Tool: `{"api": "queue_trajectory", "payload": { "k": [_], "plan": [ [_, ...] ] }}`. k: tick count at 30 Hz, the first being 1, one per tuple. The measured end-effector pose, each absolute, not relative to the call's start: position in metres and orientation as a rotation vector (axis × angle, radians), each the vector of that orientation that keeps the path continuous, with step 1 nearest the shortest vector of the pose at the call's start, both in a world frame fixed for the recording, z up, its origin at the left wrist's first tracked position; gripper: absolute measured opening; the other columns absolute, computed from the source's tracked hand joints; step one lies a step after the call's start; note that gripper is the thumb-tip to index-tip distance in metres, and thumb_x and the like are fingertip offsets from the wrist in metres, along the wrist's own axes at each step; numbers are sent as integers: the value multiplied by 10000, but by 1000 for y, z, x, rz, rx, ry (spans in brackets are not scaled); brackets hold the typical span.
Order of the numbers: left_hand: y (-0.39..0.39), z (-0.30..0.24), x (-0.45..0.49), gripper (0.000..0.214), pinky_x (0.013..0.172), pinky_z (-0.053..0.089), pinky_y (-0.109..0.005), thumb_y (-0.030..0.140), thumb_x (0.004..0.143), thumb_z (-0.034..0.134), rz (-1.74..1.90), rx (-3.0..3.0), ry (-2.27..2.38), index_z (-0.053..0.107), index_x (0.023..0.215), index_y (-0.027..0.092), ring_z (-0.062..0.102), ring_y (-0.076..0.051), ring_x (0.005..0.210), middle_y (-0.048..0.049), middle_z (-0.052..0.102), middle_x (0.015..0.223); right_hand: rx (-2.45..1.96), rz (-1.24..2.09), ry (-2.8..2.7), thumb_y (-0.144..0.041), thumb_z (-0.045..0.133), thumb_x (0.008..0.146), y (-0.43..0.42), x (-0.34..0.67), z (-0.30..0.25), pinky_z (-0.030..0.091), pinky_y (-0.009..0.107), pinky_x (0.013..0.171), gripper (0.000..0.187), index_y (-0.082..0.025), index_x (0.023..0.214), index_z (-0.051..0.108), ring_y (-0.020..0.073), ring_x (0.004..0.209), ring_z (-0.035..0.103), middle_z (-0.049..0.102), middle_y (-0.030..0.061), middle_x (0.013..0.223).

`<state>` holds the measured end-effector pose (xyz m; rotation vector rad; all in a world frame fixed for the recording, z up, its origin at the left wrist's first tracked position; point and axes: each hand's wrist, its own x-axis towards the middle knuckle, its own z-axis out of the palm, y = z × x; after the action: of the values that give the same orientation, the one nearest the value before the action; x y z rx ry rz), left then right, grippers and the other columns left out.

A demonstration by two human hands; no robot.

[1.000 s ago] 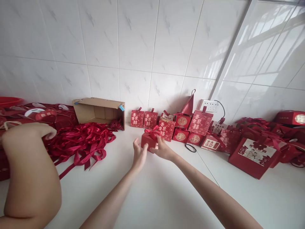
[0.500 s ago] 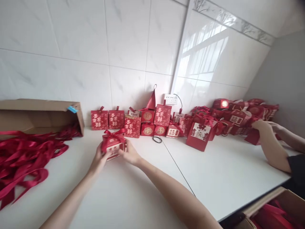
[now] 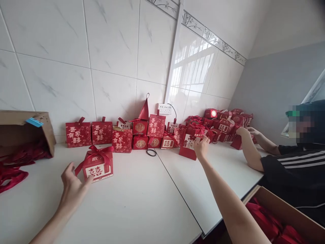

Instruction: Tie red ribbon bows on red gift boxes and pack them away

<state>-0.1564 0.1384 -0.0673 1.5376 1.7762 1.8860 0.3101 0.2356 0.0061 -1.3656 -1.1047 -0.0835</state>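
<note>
My left hand (image 3: 72, 188) hovers open beside a small red gift box (image 3: 98, 164) tied with a red ribbon bow; its fingertips lie at the box's lower left corner. My right hand (image 3: 201, 147) reaches far to the right and its fingers close on the top of a taller red gift bag (image 3: 188, 146) with a picture on its front. Both stand on the white table (image 3: 142, 203).
Several red gift boxes (image 3: 122, 135) line the tiled wall. A cardboard box (image 3: 24, 130) with red ribbons (image 3: 10, 171) lies at the left. A black hair tie (image 3: 151, 153) is on the table. Another person (image 3: 291, 162) handles bags at the right; an open carton (image 3: 276, 217) is below.
My view has swung right. Both hands let go of the ribboned box, which now stands on the table. My right hand has moved over to the taller red bag.
</note>
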Motion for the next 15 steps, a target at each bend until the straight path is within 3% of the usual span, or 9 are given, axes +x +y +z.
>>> {"api": "queue_trajectory", "payload": {
  "k": [3, 7, 11, 15],
  "plan": [
    [122, -53, -143, 672, 1093, 214, -651, 347, 675, 571, 2034, 1650, 1901, 305, 1291, 334, 208, -425, 1351, -48, 264, 1450, -1368, -61, -1207, -254, 475, 811, 224, 308, 9, 415, 458, 833, 109, -191, 886, 523, 283, 987, 528, 508, 127, 997],
    [99, -41, -115, 567, 1080, 313, -549, 288, 774, 517, 2109, 2014, 1686, 315, 1303, 305, 241, -347, 1360, -42, 244, 1473, -1286, -47, -1376, -294, 466, 823, 203, 271, 29, 439, 409, 782, 141, -203, 769, 560, 233, 856, 547, 506, 88, 900],
    [84, -41, -86, 450, 1103, 302, -488, 388, 789, 558, 1919, 1991, 1467, 441, 1191, 225, 373, -316, 1304, -107, 421, 1364, -995, 49, -1556, -334, 444, 875, 176, 205, 40, 454, 381, 810, 158, -229, 878, 562, 222, 930, 533, 527, 70, 953],
    [81, -36, -73, 473, 961, 465, -417, 579, 824, 435, 1680, 1503, 1301, 570, 1091, 213, 555, -275, 1147, -103, 623, 1160, -599, 749, -1969, -497, 490, 864, 158, 142, 27, 474, 321, 709, 279, -227, 860, 566, 182, 789, 558, 571, 27, 812]
  ]
}}
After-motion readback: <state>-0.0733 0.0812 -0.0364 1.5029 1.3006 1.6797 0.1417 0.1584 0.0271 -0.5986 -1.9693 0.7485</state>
